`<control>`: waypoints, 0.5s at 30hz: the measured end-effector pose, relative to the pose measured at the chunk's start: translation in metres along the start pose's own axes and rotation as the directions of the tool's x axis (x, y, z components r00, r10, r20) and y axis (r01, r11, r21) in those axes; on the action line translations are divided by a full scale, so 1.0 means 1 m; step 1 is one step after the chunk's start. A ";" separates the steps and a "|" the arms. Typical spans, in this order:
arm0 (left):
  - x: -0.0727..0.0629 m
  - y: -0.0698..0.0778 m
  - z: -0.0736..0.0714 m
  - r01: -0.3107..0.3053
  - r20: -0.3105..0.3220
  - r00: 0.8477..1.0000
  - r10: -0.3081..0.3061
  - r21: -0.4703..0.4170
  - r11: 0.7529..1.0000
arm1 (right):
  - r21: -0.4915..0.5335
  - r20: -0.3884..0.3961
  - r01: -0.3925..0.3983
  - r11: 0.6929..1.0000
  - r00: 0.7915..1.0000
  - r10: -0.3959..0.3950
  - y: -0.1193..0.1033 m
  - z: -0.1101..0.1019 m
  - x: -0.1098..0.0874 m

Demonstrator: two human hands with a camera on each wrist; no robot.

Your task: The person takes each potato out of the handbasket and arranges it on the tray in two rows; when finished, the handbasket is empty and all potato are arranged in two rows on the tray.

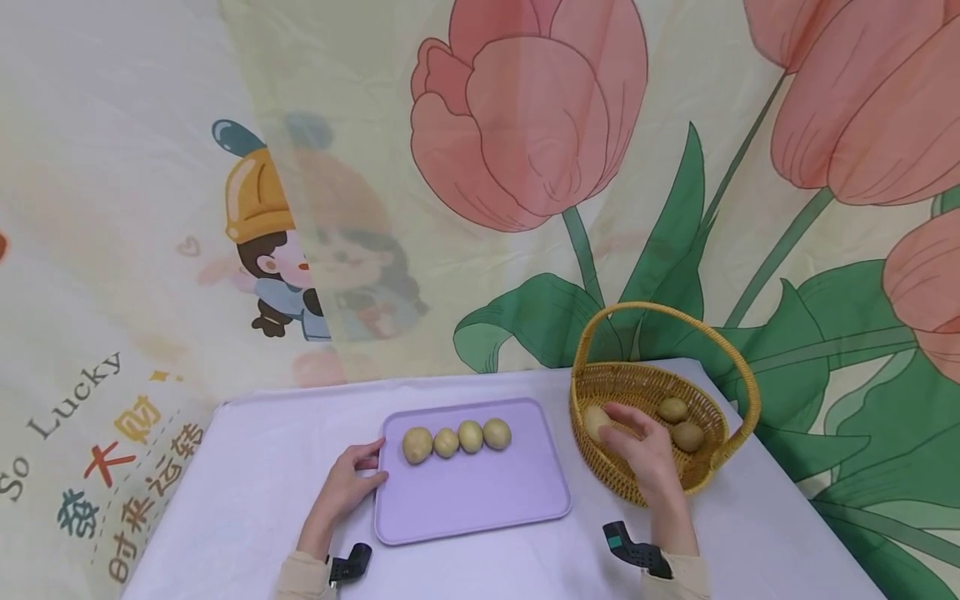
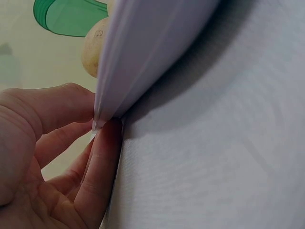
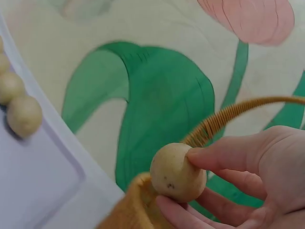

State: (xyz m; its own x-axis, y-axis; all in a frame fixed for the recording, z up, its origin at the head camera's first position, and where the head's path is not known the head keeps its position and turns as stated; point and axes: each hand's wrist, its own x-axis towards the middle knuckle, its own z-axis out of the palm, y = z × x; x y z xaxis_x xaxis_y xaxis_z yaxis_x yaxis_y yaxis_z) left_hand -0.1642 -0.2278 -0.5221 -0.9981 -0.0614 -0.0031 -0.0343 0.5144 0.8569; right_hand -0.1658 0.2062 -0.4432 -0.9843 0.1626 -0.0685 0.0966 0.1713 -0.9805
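Pinching a potato (image 1: 596,422), right hand (image 1: 647,454) at left side of wicker basket (image 1: 611,477). Two other potatoes (image 1: 687,437) inside basket, right side. Left hand (image 1: 347,481) gripping left edge of purple tray (image 1: 480,497), left of basket. Row of four potatoes (image 1: 470,437) on tray's far half.

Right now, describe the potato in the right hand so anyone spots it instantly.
Find the wicker basket right of the purple tray. At its left side, the right hand grips the potato: two others lie inside, but only this one is held.
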 end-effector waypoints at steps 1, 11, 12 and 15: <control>0.000 0.000 0.000 0.004 -0.001 1.000 -0.004 0.000 1.000 | 0.008 0.003 0.003 1.000 1.000 -0.003 0.000 0.004 -0.002; 0.000 -0.002 0.001 -0.004 -0.009 1.000 0.004 0.004 1.000 | 0.071 0.030 0.030 0.997 0.999 -0.032 0.002 0.044 -0.021; 0.000 -0.002 0.001 -0.002 -0.011 1.000 0.002 0.005 1.000 | 0.085 0.040 0.031 0.996 0.999 -0.035 0.003 0.049 -0.022; 0.000 -0.002 0.002 -0.008 -0.016 1.000 0.008 -0.005 1.000 | 0.137 0.079 0.048 0.989 0.995 -0.060 0.007 0.063 -0.025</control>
State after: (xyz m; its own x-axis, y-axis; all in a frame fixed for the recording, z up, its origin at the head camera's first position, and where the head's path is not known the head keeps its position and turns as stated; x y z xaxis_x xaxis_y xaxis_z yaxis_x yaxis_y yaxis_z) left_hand -0.1646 -0.2268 -0.5249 -0.9974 -0.0712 0.0119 -0.0262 0.5108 0.8593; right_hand -0.1496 0.1425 -0.4603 -0.9969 0.0750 -0.0242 0.0276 0.0442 -0.9986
